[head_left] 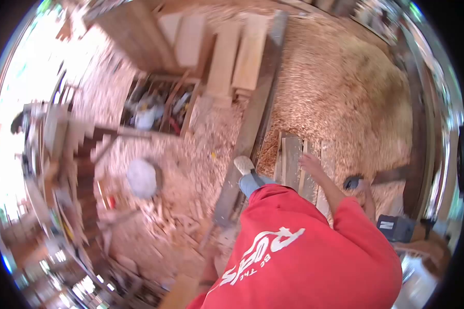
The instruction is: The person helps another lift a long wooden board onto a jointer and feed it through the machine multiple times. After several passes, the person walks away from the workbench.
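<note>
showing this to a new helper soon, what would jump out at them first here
Probably the bright red shirt with white lettering, filling the lower middle of the view. Next, the broad heap of wood shavings at upper right, with a long dark beam running along its left side. Left of the beam, an open wooden box full of mixed items also stands out.

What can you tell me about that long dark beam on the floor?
The beam looks like straight, squared timber, dull grey-brown. It runs diagonally over the shaving-strewn floor, with pale boards left of its upper part and thick wood shavings along its right. A pale shoe seems to rest on it. Blur hides its grain.
</note>
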Demonstrator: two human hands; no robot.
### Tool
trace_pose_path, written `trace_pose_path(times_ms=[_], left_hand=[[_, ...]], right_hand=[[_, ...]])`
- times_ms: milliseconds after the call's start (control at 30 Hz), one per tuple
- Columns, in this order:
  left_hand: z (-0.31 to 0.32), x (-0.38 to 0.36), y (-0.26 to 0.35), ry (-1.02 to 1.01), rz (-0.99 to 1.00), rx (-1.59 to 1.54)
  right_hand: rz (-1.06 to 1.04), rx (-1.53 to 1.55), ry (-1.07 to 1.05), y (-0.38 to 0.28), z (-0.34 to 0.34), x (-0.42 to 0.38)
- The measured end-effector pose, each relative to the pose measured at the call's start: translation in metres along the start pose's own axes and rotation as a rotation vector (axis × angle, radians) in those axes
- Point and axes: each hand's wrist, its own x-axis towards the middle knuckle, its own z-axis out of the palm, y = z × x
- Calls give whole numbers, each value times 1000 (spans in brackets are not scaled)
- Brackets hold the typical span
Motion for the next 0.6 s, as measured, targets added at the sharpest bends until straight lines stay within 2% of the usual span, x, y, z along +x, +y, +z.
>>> trace_pose_path(times_ms=[33,67,100,167,267,333,367,400,433,500,533,600], left_hand=[[-38,-23,-16,-45,-212,-228],[-82,-50,-27,-51,-367,-374],[-110,-65,-37,-62,-448,-447],[-151,-79,-47,-66,-571,-603],[-198,-60,-46,55,-614,-868],[-220,-24,-35,96,-550,-962],[-235,3,-27,87,-489,-949],[-248,32,-11,63,-432,-916],[-259,63,6,-7,-368,-845],[-277,122,38,-162,-212,-619],[-287,128,87,-148,-207,-478],[-299,145,136,-170,-54,-366]], right_hand=[[-3,273,-136,-30,85,-17],[46,330,-276,-46,144,-41],[-82,37,-332,-52,179,-49],[-81,-101,-519,-115,194,-66],[-66,-335,-469,-88,176,-81],[217,-388,-327,-53,139,-106],[323,-416,-157,-10,117,-116],[404,-438,137,24,95,-135],[465,-375,340,16,71,-158],[707,-161,710,50,39,-221],[723,-215,759,68,32,-262],[766,-332,834,96,31,-340]])
